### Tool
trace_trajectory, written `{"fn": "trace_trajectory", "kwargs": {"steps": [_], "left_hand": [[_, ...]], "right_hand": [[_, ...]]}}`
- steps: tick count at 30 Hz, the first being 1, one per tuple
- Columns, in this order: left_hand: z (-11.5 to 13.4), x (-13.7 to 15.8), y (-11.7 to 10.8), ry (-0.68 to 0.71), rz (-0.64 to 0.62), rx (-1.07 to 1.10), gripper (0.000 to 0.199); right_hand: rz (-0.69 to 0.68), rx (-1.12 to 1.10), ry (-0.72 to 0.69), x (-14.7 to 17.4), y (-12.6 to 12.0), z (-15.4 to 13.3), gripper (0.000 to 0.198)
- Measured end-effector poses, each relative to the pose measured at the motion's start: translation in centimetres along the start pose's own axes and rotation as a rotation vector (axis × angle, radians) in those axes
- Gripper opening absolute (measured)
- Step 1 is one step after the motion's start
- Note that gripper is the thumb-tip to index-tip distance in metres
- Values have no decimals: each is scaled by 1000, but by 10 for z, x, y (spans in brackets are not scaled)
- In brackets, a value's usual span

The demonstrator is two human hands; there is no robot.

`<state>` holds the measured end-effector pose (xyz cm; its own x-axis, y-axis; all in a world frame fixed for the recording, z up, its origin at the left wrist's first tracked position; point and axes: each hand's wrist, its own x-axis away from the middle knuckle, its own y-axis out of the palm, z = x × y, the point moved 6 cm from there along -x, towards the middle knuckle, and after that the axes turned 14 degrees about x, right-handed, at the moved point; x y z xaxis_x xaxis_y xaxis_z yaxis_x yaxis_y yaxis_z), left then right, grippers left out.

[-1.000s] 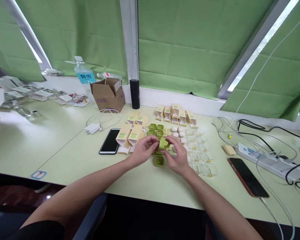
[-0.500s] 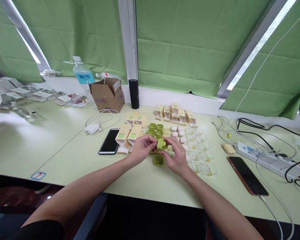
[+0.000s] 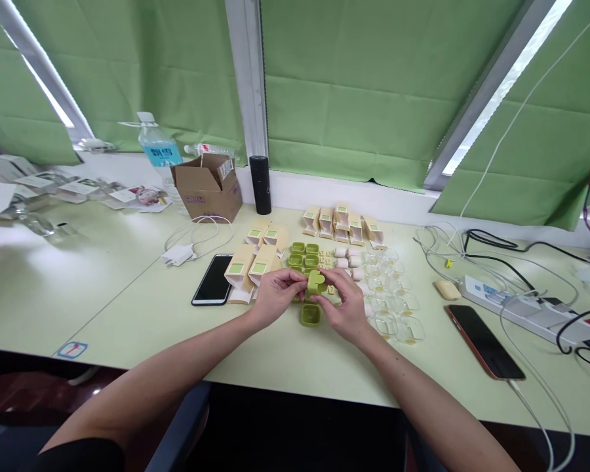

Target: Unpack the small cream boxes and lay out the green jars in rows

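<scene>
Between my hands, above the table, is a small green square plastic piece (image 3: 316, 283) with a notched, puzzle-like top. My right hand (image 3: 347, 307) grips its right side with thumb and fingers. My left hand (image 3: 278, 295) is closed in a pinch at its left edge; the fingertips partly hide what they hold. One open green square cup (image 3: 311, 314) stands just below, near my right thumb. Behind the piece are rows of similar green cups (image 3: 311, 250), partly covered by my hands. Small yellow clips (image 3: 328, 253), pale pink-white plugs (image 3: 341, 263) and clear plastic covers (image 3: 384, 301) lie to the right.
Open beige cartons (image 3: 240, 267) stand left of the cups, and more cartons (image 3: 341, 216) at the back. A phone (image 3: 213, 280), white charger (image 3: 178, 254), brown box (image 3: 207, 190) and black flask (image 3: 260, 185) are leftward. Another phone (image 3: 484, 342) and a power strip (image 3: 514, 308) with cables lie right.
The view has shifted slightly. Both hands stay around the green piece, which looks tilted a little differently. At the far left, another person's hand has moved nearly out of view.
</scene>
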<state>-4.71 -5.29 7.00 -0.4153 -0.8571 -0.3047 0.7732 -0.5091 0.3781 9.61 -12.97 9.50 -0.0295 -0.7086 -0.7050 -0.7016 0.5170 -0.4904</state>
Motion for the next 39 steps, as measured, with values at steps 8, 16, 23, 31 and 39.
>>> {"fn": "trace_trajectory", "kwargs": {"steps": [8, 16, 23, 31, 39], "left_hand": [[11, 2, 1, 69, -26, -55, 30], [3, 2, -3, 36, 36, -63, 18], [-1, 3, -3, 66, 39, -35, 16], [10, 6, -2, 175, -51, -140, 27], [8, 6, 8, 56, -169, -183, 46]], "right_hand": [[8, -75, 95, 1, 1, 6, 48], [-25, -49, 100, 5, 6, 6, 45], [-27, -23, 100, 6, 7, 5, 43], [7, -119, 259, 7, 9, 15, 43], [-10, 33, 104, 3, 4, 4, 23]]}}
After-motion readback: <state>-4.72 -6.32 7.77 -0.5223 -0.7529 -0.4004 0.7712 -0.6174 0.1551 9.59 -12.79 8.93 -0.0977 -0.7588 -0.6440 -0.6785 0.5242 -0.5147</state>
